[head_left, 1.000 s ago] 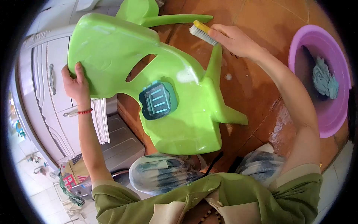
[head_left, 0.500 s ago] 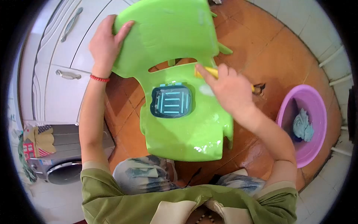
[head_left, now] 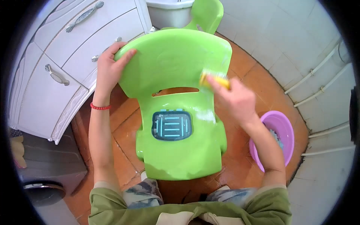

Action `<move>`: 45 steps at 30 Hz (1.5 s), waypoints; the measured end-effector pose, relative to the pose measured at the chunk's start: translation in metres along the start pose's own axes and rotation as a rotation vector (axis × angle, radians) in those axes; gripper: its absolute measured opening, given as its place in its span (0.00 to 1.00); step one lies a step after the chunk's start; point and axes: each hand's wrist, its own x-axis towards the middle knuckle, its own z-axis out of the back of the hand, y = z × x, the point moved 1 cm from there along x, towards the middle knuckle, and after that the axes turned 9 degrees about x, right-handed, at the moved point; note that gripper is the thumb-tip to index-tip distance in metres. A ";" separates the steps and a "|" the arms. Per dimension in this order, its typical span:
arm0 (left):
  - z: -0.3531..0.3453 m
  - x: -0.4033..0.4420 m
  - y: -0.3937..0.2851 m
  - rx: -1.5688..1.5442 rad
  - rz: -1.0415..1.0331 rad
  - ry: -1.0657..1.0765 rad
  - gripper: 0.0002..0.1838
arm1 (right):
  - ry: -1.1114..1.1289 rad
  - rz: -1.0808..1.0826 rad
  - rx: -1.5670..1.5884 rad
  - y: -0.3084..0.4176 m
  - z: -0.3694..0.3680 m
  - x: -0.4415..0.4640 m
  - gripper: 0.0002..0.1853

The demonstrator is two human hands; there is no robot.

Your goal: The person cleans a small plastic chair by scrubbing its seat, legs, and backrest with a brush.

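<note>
A green plastic chair (head_left: 180, 157) stands upright in front of me, with foam on its right side. My left hand (head_left: 112, 67) grips the upper left edge of its backrest, thumb on the front face. In my right hand (head_left: 237, 99) is a yellow brush (head_left: 215, 80), its white bristles turned up toward the right side of the backrest; both are blurred by motion. A dark teal soap dish (head_left: 172, 125) with light blue bars lies on the seat, just below the slot in the chair.
A purple basin (head_left: 288, 131) with a light blue cloth (head_left: 276, 138) is on the tiled floor at the right. White drawers (head_left: 56, 71) and a grey washing machine (head_left: 52, 161) stand left. Another green chair (head_left: 210, 15) and a white tub (head_left: 168, 17) are behind; pipes (head_left: 315, 77) run along the right wall.
The chair has turned from lying tilted to facing me squarely, my left hand still on its backrest. The brush has moved from beside the chair legs to the seat, then up to the backrest's right side.
</note>
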 end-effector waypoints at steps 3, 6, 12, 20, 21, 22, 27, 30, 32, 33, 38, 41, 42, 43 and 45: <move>-0.017 -0.024 0.018 -0.511 0.163 -0.098 0.19 | 0.250 0.030 -0.040 0.013 -0.022 -0.043 0.31; -0.038 -0.047 0.040 -0.654 0.124 -0.152 0.21 | 0.072 0.043 -0.081 0.006 -0.014 -0.015 0.31; -0.030 -0.052 0.042 -0.629 0.100 0.016 0.19 | -0.299 -0.082 0.022 -0.012 -0.010 0.033 0.31; -0.032 -0.058 0.045 -0.685 0.023 -0.017 0.29 | -0.198 -0.299 0.328 0.030 -0.038 0.026 0.30; -0.030 -0.059 0.043 -0.672 0.010 -0.024 0.31 | -0.338 -0.440 0.501 0.041 -0.043 0.049 0.32; -0.028 -0.058 0.047 -0.688 0.038 -0.028 0.32 | -0.389 -0.470 0.584 0.055 -0.049 0.070 0.34; -0.035 -0.060 0.053 -0.778 0.173 -0.036 0.37 | -0.204 -0.212 0.729 0.158 -0.072 0.112 0.35; -0.032 -0.061 0.046 -0.663 0.123 -0.105 0.37 | -0.128 -0.020 0.652 0.157 -0.081 0.086 0.35; -0.035 -0.059 0.044 -0.715 0.172 -0.108 0.37 | -0.025 -0.182 0.517 0.120 -0.080 0.071 0.35; -0.035 -0.061 0.045 -0.702 0.173 -0.086 0.37 | 0.072 -0.385 0.434 0.098 -0.077 0.065 0.35; -0.045 -0.062 0.051 -0.713 0.183 -0.033 0.37 | -0.506 -0.555 0.690 0.087 -0.055 0.125 0.34; -0.051 -0.062 0.043 -0.704 0.151 -0.081 0.37 | -0.315 -0.364 0.676 0.141 -0.061 0.133 0.34; -0.052 -0.062 0.041 -0.702 0.123 -0.121 0.37 | -0.261 -0.193 0.651 0.153 -0.067 0.120 0.34; -0.052 -0.062 0.039 -0.697 0.095 -0.160 0.37 | -0.239 -0.177 0.645 0.150 -0.071 0.105 0.34; -0.051 -0.065 0.032 -0.724 0.129 -0.120 0.37 | -0.193 -0.139 0.639 0.126 -0.080 0.074 0.35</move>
